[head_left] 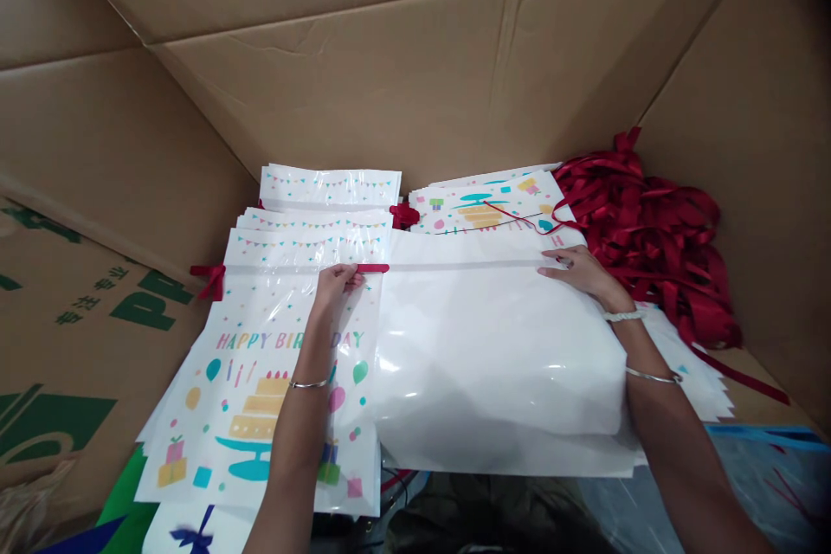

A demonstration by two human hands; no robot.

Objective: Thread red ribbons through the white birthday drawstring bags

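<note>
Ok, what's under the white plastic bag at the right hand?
A white sheet edge shows below the white plastic bag, and zigzag-edged bags stick out to its right. Everything beneath its middle is covered.

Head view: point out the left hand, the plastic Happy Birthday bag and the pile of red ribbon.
left hand (336,290), head view, on the back of the hand
plastic Happy Birthday bag (253,372), head view, on the printed front
pile of red ribbon (642,225), head view, on the middle of the loops
</note>
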